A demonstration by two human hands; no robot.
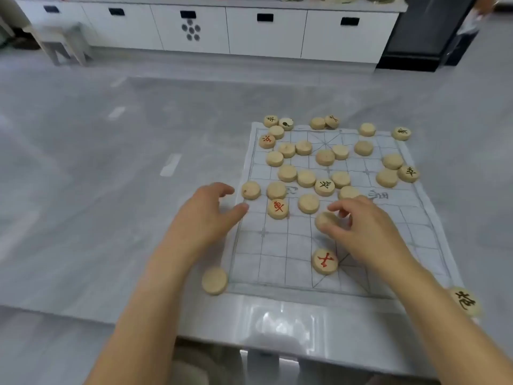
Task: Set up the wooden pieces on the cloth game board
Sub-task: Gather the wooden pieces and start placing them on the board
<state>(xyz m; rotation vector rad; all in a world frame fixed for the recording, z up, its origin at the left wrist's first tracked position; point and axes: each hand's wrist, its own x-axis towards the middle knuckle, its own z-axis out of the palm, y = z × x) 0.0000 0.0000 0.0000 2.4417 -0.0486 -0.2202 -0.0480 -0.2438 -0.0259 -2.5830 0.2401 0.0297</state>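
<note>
Running along the far wall, white cabinets (263,31) with dark handle slots close off the room, with a pale stool (65,43) at their left and a dark unit (416,37) at their right; nearer lies the grey marbled surface (97,218), glossy at its front edge; on its right part is spread the cloth game board (277,245), ruled in a grid and creased along its right side; the wooden pieces (305,177) are flat discs with no long axis, most crowded blank side up on the far half and the middle band, a few showing red or black characters; the near rows are almost bare, holding only a red-marked piece (324,261) beside the diagonal lines; a blank piece (214,280) lies off the cloth at its near left corner; the left grip (205,215) hovers slack at the board's left edge, fingers spread, holding nothing; the right grip (369,226) pinches a held piece (327,220) between thumb and fingertips, seemingly lifted clear of the near half, blurred, with no mark showing; the bare rows lie toward the person from that grip, so the move probably turns on reading the hidden face before choosing a crossing.
</note>
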